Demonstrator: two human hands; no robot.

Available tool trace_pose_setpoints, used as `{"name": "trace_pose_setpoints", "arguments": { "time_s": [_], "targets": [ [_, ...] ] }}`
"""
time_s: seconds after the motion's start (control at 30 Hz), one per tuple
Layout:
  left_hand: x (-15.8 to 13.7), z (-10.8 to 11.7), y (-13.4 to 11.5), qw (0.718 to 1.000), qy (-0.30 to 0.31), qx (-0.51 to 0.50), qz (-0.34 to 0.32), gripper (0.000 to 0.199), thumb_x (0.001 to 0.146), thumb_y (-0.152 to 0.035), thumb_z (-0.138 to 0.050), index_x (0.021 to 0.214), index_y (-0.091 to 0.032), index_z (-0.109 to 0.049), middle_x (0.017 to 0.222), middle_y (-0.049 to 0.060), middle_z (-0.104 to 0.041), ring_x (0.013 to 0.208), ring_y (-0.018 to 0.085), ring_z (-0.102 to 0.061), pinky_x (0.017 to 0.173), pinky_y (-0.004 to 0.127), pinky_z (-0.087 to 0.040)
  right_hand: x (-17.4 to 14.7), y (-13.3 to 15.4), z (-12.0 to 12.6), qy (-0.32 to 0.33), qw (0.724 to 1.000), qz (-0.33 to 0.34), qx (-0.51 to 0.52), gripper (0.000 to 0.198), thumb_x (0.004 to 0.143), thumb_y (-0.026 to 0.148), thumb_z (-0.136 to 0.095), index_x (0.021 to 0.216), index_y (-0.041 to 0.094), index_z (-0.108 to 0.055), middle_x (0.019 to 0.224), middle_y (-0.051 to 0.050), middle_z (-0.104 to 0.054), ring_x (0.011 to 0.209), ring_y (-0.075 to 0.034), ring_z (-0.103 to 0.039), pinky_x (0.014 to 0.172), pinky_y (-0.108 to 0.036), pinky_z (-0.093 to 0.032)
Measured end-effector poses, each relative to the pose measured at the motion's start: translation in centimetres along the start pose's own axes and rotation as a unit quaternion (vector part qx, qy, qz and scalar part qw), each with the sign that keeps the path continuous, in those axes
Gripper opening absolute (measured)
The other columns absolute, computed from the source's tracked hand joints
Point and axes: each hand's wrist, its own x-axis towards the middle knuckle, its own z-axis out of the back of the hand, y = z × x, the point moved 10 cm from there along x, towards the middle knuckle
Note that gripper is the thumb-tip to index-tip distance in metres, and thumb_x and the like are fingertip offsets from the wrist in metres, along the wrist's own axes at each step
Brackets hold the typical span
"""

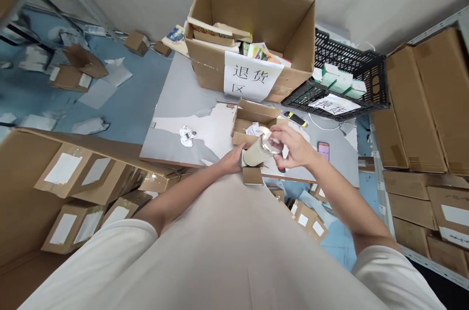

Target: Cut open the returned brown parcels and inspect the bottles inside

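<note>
A cream-coloured bottle [255, 154] with a shiny metallic top and a pale loop near that end lies tilted close to my body. The fingers of my right hand [292, 146] are closed round its metallic end. My left hand [233, 159] grips the side of a small cardboard box [252, 176] at the bottle's lower end; some of its fingers are hidden. Just beyond the bottle stands an open carton [244, 127] with crumpled white paper [253, 128] inside. A small red and black object [281, 169] shows partly under my right hand.
A large carton [205, 73] of books stands at the table's back, beside a black crate [373, 92] holding small boxes. A yellow-black utility knife [296, 119], a phone [323, 150] and crumpled paper [188, 136] lie on the grey table [168, 104]. Boxes crowd both sides.
</note>
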Motion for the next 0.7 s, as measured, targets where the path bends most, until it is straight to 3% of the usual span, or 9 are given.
{"name": "trace_pose_setpoints", "arguments": {
  "time_s": [0.1, 0.13, 0.2, 0.27, 0.33, 0.4, 0.47, 0.6, 0.7],
  "targets": [
    [-1.3, 0.9, -3.7, 0.994, 0.089, 0.055, -0.031, 0.109, 0.056, -0.030, -0.080, 0.148, -0.011, -0.024, 0.148, 0.024, -0.035, 0.136, 0.040, -0.036, 0.110, 0.055, -0.033, 1.2, -1.2, 5.8, -0.119, 0.991, -0.048, 0.036, 0.039, 0.079, 0.044, -0.058, 0.111, 0.023, -0.051, 0.102, -0.009, -0.057, 0.092, -0.025, -0.057, 0.076, -0.043, -0.048],
    [-1.4, 1.8, -5.6, 0.994, 0.078, 0.047, -0.053, 0.107, 0.061, -0.031, -0.078, 0.149, -0.014, -0.020, 0.151, 0.022, -0.031, 0.139, 0.039, -0.031, 0.111, 0.055, -0.031, 1.6, -1.9, 7.3, -0.151, 0.985, -0.073, 0.048, 0.040, 0.080, 0.048, -0.058, 0.111, 0.024, -0.051, 0.098, -0.008, -0.057, 0.088, -0.024, -0.057, 0.074, -0.042, -0.048],
    [-1.1, 4.4, -9.8, 0.995, -0.009, -0.004, -0.101, 0.107, 0.067, -0.034, -0.076, 0.151, -0.021, -0.012, 0.155, 0.019, -0.023, 0.143, 0.035, -0.026, 0.112, 0.053, -0.032, 2.4, -3.5, 9.7, -0.205, 0.968, -0.121, 0.078, 0.042, 0.081, 0.055, -0.057, 0.110, 0.024, -0.052, 0.093, -0.005, -0.056, 0.082, -0.021, -0.057, 0.072, -0.039, -0.049],
    [-0.2, 6.1, -12.8, 0.986, -0.110, -0.048, -0.115, 0.115, 0.058, -0.040, -0.084, 0.149, -0.023, -0.017, 0.153, 0.019, -0.025, 0.141, 0.035, -0.029, 0.111, 0.050, -0.035, 3.4, -4.9, 11.0, -0.246, 0.951, -0.153, 0.109, 0.043, 0.083, 0.059, -0.055, 0.108, 0.024, -0.053, 0.091, -0.003, -0.056, 0.080, -0.019, -0.056, 0.073, -0.038, -0.049],
    [0.9, 7.0, -14.2, 0.967, -0.207, -0.108, -0.107, 0.106, 0.055, -0.045, -0.086, 0.142, -0.021, -0.030, 0.145, 0.018, -0.038, 0.133, 0.033, -0.041, 0.106, 0.047, -0.041, 4.3, -6.2, 11.5, -0.270, 0.936, -0.176, 0.143, 0.043, 0.084, 0.062, -0.054, 0.105, 0.025, -0.054, 0.093, -0.003, -0.057, 0.083, -0.018, -0.056, 0.075, -0.036, -0.049],
    [1.9, 6.8, -14.1, 0.946, -0.251, -0.185, -0.085, 0.092, 0.059, -0.051, -0.083, 0.133, -0.020, -0.039, 0.134, 0.016, -0.050, 0.124, 0.030, -0.051, 0.101, 0.044, -0.045, 5.0, -7.5, 11.1, -0.270, 0.923, -0.196, 0.191, 0.046, 0.081, 0.065, -0.056, 0.105, 0.026, -0.055, 0.098, -0.003, -0.059, 0.089, -0.018, -0.057, 0.078, -0.036, -0.050],
    [2.9, 5.4, -13.5, 0.934, -0.209, -0.283, -0.054, 0.082, 0.065, -0.059, -0.076, 0.128, -0.018, -0.045, 0.127, 0.015, -0.057, 0.115, 0.029, -0.058, 0.096, 0.044, -0.049, 5.5, -8.6, 10.3, -0.251, 0.911, -0.206, 0.254, 0.051, 0.076, 0.070, -0.058, 0.106, 0.028, -0.055, 0.107, -0.003, -0.060, 0.096, -0.019, -0.057, 0.080, -0.035, -0.051],
    [3.5, 1.0, -13.0, 0.898, -0.024, -0.439, 0.014, 0.084, 0.071, -0.074, -0.059, 0.131, -0.017, -0.047, 0.120, 0.018, -0.064, 0.108, 0.033, -0.063, 0.090, 0.051, -0.052, 5.4, -10.4, 7.8, -0.186, 0.872, -0.229, 0.391, 0.050, 0.077, 0.072, -0.055, 0.107, 0.031, -0.053, 0.116, -0.003, -0.060, 0.101, -0.021, -0.059, 0.077, -0.038, -0.054],
    [3.3, -0.3, -12.5, 0.882, -0.015, -0.470, 0.038, 0.078, 0.075, -0.071, -0.058, 0.132, -0.020, -0.047, 0.124, 0.017, -0.063, 0.114, 0.034, -0.061, 0.092, 0.051, -0.051, 4.7, -11.4, 6.8, -0.188, 0.849, -0.248, 0.427, 0.044, 0.079, 0.065, -0.059, 0.107, 0.032, -0.050, 0.111, -0.002, -0.062, 0.092, -0.020, -0.061, 0.072, -0.038, -0.055]
  ]
}}
